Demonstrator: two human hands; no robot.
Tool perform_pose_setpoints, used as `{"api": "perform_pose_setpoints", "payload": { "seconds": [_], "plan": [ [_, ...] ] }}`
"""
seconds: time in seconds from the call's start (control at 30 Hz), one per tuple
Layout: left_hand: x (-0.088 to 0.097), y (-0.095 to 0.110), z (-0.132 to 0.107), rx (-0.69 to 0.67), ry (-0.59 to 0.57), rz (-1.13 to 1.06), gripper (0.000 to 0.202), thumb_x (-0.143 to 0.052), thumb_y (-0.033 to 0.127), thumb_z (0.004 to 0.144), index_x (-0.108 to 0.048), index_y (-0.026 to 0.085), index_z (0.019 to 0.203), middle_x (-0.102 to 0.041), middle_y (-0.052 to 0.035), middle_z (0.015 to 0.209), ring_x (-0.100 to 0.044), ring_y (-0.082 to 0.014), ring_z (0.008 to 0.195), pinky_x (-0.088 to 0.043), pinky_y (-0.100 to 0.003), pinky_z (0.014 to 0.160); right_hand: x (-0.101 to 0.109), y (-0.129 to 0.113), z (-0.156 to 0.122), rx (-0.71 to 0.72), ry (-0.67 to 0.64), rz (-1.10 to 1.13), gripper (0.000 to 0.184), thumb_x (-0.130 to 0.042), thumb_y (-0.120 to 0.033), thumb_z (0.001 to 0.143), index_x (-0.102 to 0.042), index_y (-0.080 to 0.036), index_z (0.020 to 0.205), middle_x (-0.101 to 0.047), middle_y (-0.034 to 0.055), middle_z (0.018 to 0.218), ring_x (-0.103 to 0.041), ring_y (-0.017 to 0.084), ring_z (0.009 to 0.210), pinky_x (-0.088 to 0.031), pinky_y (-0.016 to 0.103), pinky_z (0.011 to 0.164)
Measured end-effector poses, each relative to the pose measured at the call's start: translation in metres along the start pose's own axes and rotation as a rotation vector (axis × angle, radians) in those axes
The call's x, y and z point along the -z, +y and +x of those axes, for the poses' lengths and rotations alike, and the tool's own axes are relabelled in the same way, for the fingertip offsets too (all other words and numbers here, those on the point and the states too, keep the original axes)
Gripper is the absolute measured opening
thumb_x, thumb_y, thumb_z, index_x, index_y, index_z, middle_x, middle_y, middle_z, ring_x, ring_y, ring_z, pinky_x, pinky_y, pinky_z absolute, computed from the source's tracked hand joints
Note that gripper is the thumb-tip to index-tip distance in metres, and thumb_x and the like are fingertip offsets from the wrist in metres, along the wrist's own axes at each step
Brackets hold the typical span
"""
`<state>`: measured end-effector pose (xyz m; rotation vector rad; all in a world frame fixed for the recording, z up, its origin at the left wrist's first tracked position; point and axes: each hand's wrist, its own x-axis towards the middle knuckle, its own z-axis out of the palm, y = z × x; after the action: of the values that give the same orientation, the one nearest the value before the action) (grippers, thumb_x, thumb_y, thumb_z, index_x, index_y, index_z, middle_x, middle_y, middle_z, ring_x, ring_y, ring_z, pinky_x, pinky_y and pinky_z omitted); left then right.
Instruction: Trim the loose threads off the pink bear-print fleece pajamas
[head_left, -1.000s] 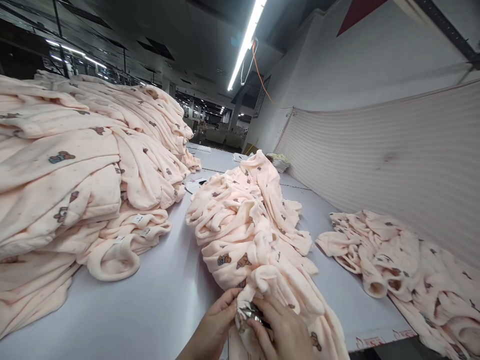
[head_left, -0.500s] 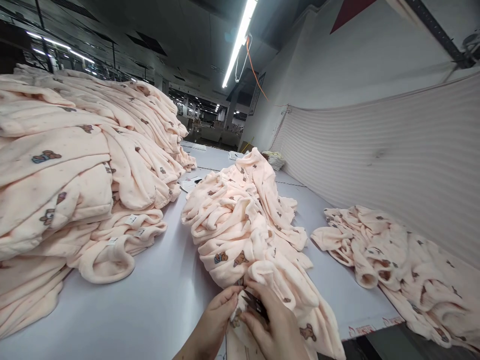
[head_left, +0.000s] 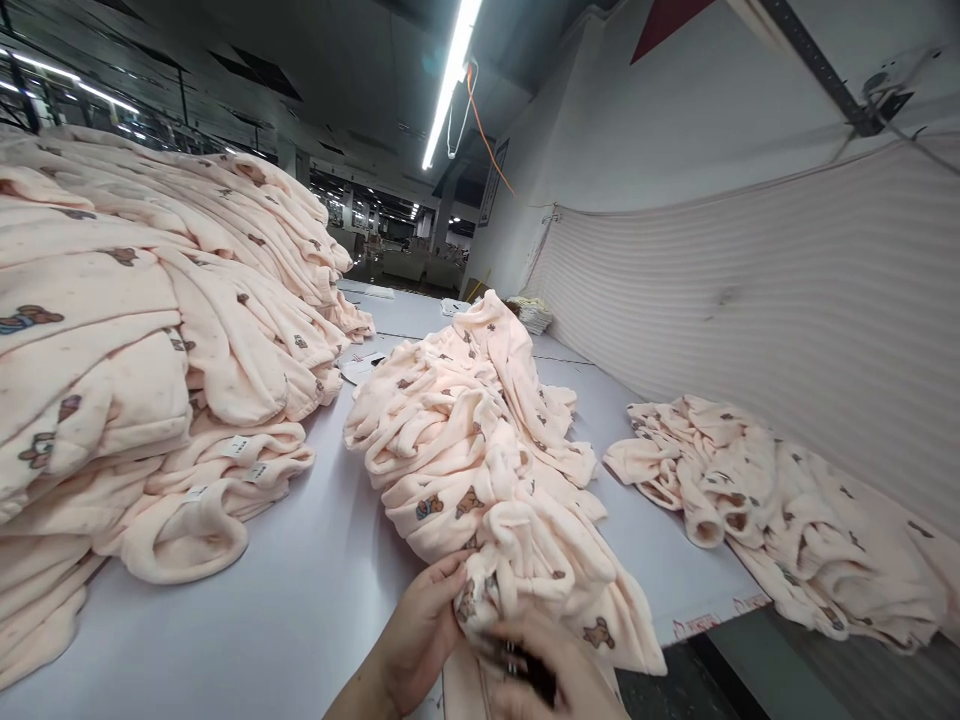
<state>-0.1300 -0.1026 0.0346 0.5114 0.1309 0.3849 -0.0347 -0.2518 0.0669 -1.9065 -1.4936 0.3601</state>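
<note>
Pinching the pink garment [head_left: 529, 565] in the grip of your left hand [head_left: 421, 628], you clasp a blurred dark tool [head_left: 537, 676] in your right hand [head_left: 568, 662].

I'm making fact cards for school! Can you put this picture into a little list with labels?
Left hand: pinching the cloth pile
Right hand: holding a dark tool, too blurred to name
Cloth pile: crumpled, pale pink, bear prints, on the table
Left heap: taller, has white tags
Right pile: also pink with prints
</note>
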Motion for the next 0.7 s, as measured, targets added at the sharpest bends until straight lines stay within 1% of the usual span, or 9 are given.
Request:
{"api": "perform_pose_setpoints", "payload": {
  "seconds": [0.07,0.17,0.27,0.33,0.4,0.47,0.57,0.63,0.7],
  "plan": [
    [0.000,0.000,-0.002,0.002,-0.023,0.038,0.022,-0.060,0.022,0.085,-0.068,0.014,0.103,-0.070,-0.0102,0.091,-0.064,-0.0207,0.087,-0.045,-0.034,0.084,-0.001,-0.002,0.012,-0.023,0.062,-0.013,0.027,-0.059,-0.028,0.084,-0.066,-0.024,0.110,-0.070,0.0059,0.099,-0.064,0.022,0.091,-0.049,0.029,0.079],
    [-0.003,0.003,-0.002,-0.008,-0.020,0.102,0.021,-0.060,0.023,0.085,-0.067,0.014,0.102,-0.070,-0.0099,0.091,-0.063,-0.0203,0.085,-0.045,-0.034,0.082,0.000,0.002,0.024,-0.047,0.127,0.054,0.022,-0.050,-0.028,0.091,-0.069,-0.022,0.098,-0.070,0.0059,0.092,-0.065,0.020,0.088,-0.048,0.029,0.078],
    [-0.010,0.003,0.013,-0.065,0.000,0.159,0.023,-0.059,0.026,0.085,-0.066,0.016,0.105,-0.069,-0.0079,0.093,-0.062,-0.0193,0.085,-0.045,-0.032,0.081,0.006,0.015,0.017,-0.113,0.256,0.177,0.021,-0.050,-0.034,0.091,-0.066,-0.020,0.096,-0.068,0.0055,0.094,-0.063,0.021,0.091,-0.047,0.029,0.080],
    [-0.013,-0.001,0.030,-0.120,0.019,0.219,0.024,-0.060,0.029,0.084,-0.064,0.019,0.106,-0.067,-0.0055,0.094,-0.060,-0.0182,0.086,-0.044,-0.031,0.081,0.009,0.024,0.001,-0.174,0.311,0.184,0.022,-0.052,-0.039,0.089,-0.061,-0.019,0.094,-0.065,0.0038,0.087,-0.061,0.020,0.084,-0.047,0.028,0.075],
    [-0.014,-0.009,0.047,-0.142,0.034,0.303,0.022,-0.066,0.028,0.079,-0.066,0.019,0.100,-0.066,-0.0034,0.092,-0.057,-0.0177,0.086,-0.042,-0.029,0.081,0.007,0.034,-0.020,-0.219,0.260,0.133,0.021,-0.053,-0.040,0.088,-0.059,-0.019,0.088,-0.061,0.0016,0.078,-0.059,0.019,0.075,-0.047,0.026,0.068],
    [-0.011,-0.018,0.058,-0.115,0.030,0.399,0.020,-0.073,0.024,0.072,-0.070,0.018,0.091,-0.066,-0.0025,0.087,-0.055,-0.0184,0.086,-0.041,-0.029,0.081,-0.002,0.043,-0.041,-0.226,0.135,0.051,0.014,-0.057,-0.031,0.083,-0.060,-0.020,0.092,-0.062,0.0017,0.082,-0.060,0.019,0.076,-0.046,0.026,0.069],
    [-0.005,-0.027,0.058,-0.046,-0.008,0.512,0.024,-0.075,0.021,0.067,-0.072,0.019,0.091,-0.068,-0.0037,0.089,-0.056,-0.0210,0.090,-0.039,-0.033,0.087,-0.019,0.055,-0.060,-0.224,-0.008,-0.118,0.032,-0.055,-0.012,0.072,-0.062,-0.024,0.102,-0.064,0.0021,0.091,-0.062,0.019,0.081,-0.045,0.026,0.072],
    [0.000,-0.026,0.051,-0.019,-0.033,0.562,0.030,-0.075,0.022,0.069,-0.072,0.018,0.099,-0.070,-0.0063,0.096,-0.057,-0.0237,0.096,-0.038,-0.036,0.092,-0.023,0.059,-0.061,-0.220,-0.005,-0.166,0.031,-0.050,-0.007,0.071,-0.063,-0.023,0.094,-0.062,0.0027,0.087,-0.062,0.019,0.080,-0.045,0.026,0.070],
    [0.004,-0.024,0.037,-0.043,-0.016,0.612,0.032,-0.074,0.025,0.070,-0.071,0.017,0.101,-0.069,-0.0085,0.102,-0.056,-0.0261,0.103,-0.037,-0.036,0.094,-0.020,0.058,-0.053,-0.193,0.055,-0.079,0.024,-0.047,-0.006,0.074,-0.062,-0.020,0.086,-0.059,0.0039,0.088,-0.060,0.019,0.083,-0.046,0.027,0.073]
  ]
}}
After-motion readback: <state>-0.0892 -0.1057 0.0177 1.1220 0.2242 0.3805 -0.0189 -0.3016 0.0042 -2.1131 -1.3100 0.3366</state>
